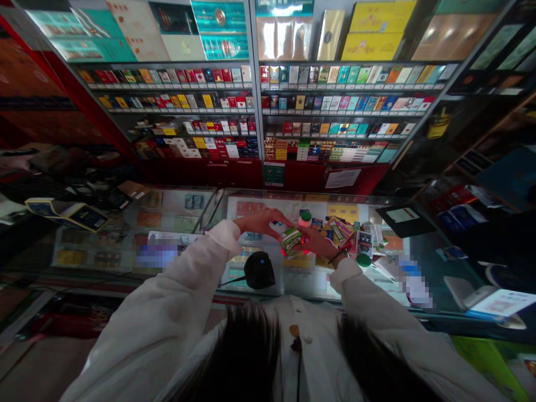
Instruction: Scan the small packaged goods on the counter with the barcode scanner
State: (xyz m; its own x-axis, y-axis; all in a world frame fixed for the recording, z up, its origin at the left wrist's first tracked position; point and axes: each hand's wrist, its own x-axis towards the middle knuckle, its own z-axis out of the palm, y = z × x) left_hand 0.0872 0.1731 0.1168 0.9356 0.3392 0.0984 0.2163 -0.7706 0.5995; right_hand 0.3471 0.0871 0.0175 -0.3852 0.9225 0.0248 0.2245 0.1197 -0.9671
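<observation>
A small green box with pale lettering (292, 240) is held over the glass counter between my two hands. My left hand (264, 221) arches over from the left, its fingers and thumb on the box's far and left sides. From the right, my right hand (319, 243) grips the other end. Red light glows along the box's lower edge and by my right fingers. Nearer to me stands a black rounded device (259, 270) with a blue light and a cable. Just beyond my right hand is a bottle with a green cap (306, 216).
Several colourful packets (340, 231) lie piled right of my hands, with another green cap (363, 260) nearby. A black clipboard-like board (405, 218) and a white stand (498, 304) are farther right. Behind the glass counter (293, 282) rise shelves of small packs (352, 103).
</observation>
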